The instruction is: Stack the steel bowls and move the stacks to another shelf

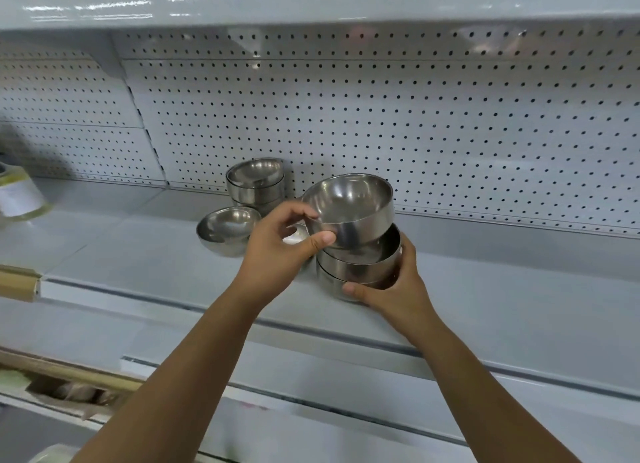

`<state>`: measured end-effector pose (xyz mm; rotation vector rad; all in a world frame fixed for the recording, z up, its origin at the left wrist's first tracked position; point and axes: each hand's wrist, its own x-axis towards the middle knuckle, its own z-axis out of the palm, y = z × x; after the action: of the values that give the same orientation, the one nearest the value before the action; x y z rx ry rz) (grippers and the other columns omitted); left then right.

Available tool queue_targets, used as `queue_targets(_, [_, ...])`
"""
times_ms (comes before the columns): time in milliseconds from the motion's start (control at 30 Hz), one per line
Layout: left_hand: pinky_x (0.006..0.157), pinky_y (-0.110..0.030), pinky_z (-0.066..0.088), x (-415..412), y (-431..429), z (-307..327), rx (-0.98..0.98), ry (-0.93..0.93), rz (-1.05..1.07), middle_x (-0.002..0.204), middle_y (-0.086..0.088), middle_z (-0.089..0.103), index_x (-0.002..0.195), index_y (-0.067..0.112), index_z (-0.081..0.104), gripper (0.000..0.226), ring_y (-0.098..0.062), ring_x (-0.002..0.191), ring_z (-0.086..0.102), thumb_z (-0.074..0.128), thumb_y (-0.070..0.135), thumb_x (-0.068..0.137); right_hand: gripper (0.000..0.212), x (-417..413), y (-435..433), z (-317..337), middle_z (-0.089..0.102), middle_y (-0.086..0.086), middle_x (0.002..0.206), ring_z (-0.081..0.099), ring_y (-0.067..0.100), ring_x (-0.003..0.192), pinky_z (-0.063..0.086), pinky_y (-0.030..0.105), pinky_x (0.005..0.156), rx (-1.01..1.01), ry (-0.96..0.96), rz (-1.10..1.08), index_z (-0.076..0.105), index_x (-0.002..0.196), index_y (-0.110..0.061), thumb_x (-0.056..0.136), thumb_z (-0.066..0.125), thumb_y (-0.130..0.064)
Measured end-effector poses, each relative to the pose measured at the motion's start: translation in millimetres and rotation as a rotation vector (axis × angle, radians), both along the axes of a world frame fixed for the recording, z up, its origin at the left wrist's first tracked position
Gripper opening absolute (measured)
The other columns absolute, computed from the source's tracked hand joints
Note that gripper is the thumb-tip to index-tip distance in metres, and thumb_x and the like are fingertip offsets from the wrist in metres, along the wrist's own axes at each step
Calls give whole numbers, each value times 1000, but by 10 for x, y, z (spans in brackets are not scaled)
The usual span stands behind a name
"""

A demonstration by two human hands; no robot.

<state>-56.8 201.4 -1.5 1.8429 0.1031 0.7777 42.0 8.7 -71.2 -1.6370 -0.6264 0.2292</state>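
On the shelf, a stack of bowls stands at the back, just before the perforated panel. A single bowl sits before it, leftward. Right of both, a tilted bowl leans atop a second stack.

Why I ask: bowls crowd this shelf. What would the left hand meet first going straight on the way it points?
The left hand holds the tilted bowl; beyond it, probably the pegboard wall, passing clear of the rear stack, though depth is unclear.

No text is legible; the container label at left is blurred.
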Motion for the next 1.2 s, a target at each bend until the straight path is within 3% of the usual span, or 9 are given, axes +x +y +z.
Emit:
queue_targets(133, [105,-43,48,30,-22,-11,69,93,-34,105,10,71,100,28,68,30,-12,110,65,87,24,78,122,13,3,-37,49,-20,147,54,1,130,52,17,95,-19,11,-21,24,152,-49,57,101,-41])
queue_targets(300, [105,-38,47,47,-56,-40,143,132,-37,110,18,69,105,28,69,32,-4,114,62,86,27,78,118,10,16,-16,48,-27,137,53,-5,123,51,15,89,-33,28,-35,24,147,-52,57,99,-42])
queue_targets(467, [110,-29,41,67,-14,-15,167,173,-47,126,23,64,124,34,65,46,4,125,54,83,33,82,120,84,53,-15,51,-22,139,55,-2,125,52,19,93,-40,40,-36,23,147,-51,57,101,-39])
queue_targets(667, [95,-11,46,154,238,101,115,177,139,123,15,67,126,26,66,38,-3,115,60,76,32,90,129,275,168,65,48,-15,140,54,6,125,45,16,91,-65,51,-58,14,155,-38,57,99,-39])
queue_targets(767, [91,-23,48,304,518,157,175,224,313,118,8,68,124,20,67,37,-10,109,62,73,35,92,128,401,273,99,46,-10,142,52,12,127,44,19,94,-66,57,-78,10,157,-36,64,99,-30])
queue_targets(867, [82,-21,41,461,805,204,267,260,419,113,1,69,126,18,68,37,-14,99,61,73,32,92,129,492,359,97,45,-10,142,52,14,127,44,17,92,-56,50,-129,11,158,-34,63,99,-30])
queue_targets(967, [87,-24,44,592,1082,239,383,280,486,118,-2,72,123,23,71,33,-15,101,65,73,29,91,130,519,407,67,46,-11,142,51,11,127,44,13,91,-54,35,-176,13,158,-35,61,100,-36])
queue_targets(1067, [100,-41,47,774,1294,244,466,414,561,119,-10,70,125,28,70,35,-31,112,63,69,38,92,131,522,416,51,47,-11,143,52,11,125,44,16,93,-57,30,-202,14,158,-36,59,99,-39])
queue_targets(1200, [101,-39,43,985,1405,189,491,505,496,122,-8,65,126,25,68,35,-33,115,60,67,39,94,130,543,420,29,47,-13,139,52,9,122,41,6,83,-65,30,-216,15,157,-36,59,99,-39])
